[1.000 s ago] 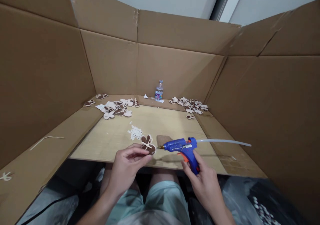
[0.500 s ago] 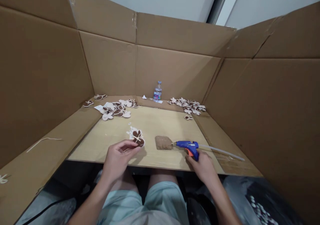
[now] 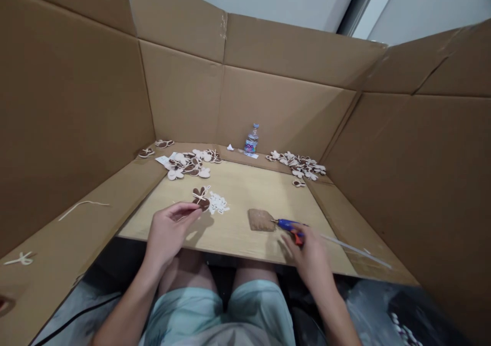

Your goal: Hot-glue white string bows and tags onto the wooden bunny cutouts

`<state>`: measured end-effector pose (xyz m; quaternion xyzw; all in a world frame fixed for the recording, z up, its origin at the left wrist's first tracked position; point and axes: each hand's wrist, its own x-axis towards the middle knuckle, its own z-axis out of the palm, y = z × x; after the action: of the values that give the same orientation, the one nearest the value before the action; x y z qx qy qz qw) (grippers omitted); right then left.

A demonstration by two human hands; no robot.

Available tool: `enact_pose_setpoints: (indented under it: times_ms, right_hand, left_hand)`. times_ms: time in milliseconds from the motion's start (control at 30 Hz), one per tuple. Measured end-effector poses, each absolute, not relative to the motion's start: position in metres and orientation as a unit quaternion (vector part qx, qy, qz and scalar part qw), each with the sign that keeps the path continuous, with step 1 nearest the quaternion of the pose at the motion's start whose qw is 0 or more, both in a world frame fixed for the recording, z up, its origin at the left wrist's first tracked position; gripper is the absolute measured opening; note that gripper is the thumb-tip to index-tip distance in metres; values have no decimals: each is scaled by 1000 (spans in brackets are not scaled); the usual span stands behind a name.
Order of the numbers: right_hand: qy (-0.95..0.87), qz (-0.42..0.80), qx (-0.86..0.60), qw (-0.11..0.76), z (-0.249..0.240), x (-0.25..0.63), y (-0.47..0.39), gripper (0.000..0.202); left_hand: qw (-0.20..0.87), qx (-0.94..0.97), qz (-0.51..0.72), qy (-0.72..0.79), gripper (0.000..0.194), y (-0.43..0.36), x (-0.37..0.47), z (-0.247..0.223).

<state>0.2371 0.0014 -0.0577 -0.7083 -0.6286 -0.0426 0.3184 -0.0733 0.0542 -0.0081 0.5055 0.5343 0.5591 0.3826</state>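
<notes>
My left hand (image 3: 172, 228) pinches a brown and white felt bunny-head shape (image 3: 200, 200) with a cream string bow, raised just over the board. Right beside it lies a pile of small white pieces (image 3: 218, 202), too small to name. My right hand (image 3: 309, 249) is closed at the handle of a blue hot glue gun (image 3: 284, 224) with an orange trigger; the hand covers most of the grip. The gun's nozzle points left, at the edge of a flat brown pad (image 3: 261, 220). A clear glue stick (image 3: 360, 250) trails out from its rear.
Cardboard walls (image 3: 284, 110) surround the wooden board (image 3: 238, 174). Felt bunny shapes lie in a left heap (image 3: 187, 164) and a right heap (image 3: 297, 164). A water bottle (image 3: 251, 140) stands at the back. A loose string (image 3: 82, 206) and a string bow (image 3: 21, 258) lie at left.
My left hand has drawn the bunny shape leftward off the white pieces, uncovering them. My right hand has moved further over the glue gun's handle. The view has shifted slightly.
</notes>
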Motion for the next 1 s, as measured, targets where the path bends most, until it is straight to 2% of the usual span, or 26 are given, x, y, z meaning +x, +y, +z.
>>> enact_pose_setpoints:
  times_ms: [33,100,233,400,500,567,667,733,1000]
  right_hand:
    - [-663,-10,-679,316,-54,220,6,25]
    - [-728,29,-638,249,-48,182,22,20]
    - [-759,24,-619,204,-41,120,61,19]
    - [-782,8,-600,170,-45,100,75,18]
    - [-786,-4,-597,162,-53,105,57,23]
    - [-791,-9,-591,158,-60,109,41,34]
    - [-801,-15,-571,182,-70,113,22,51]
    - [-803,-14,-555,215,-76,114,13,50]
    - [-784,45,-537,308,-87,117,-6,19]
  left_hand:
    - [379,508,561,533,17,55,-74,-8]
    - [372,512,562,533,16,56,-75,-9]
    - [369,509,572,528,12,57,-76,-10]
    - [367,501,583,525,11,55,-80,-11]
    - [352,500,582,536,11,53,-83,-8]
    - [345,502,584,537,10,52,-84,-7]
    - [347,510,587,524,7,51,-82,-6]
    - [351,514,587,518,6,51,-79,-6]
    - [400,516,572,496,9,47,-68,-8]
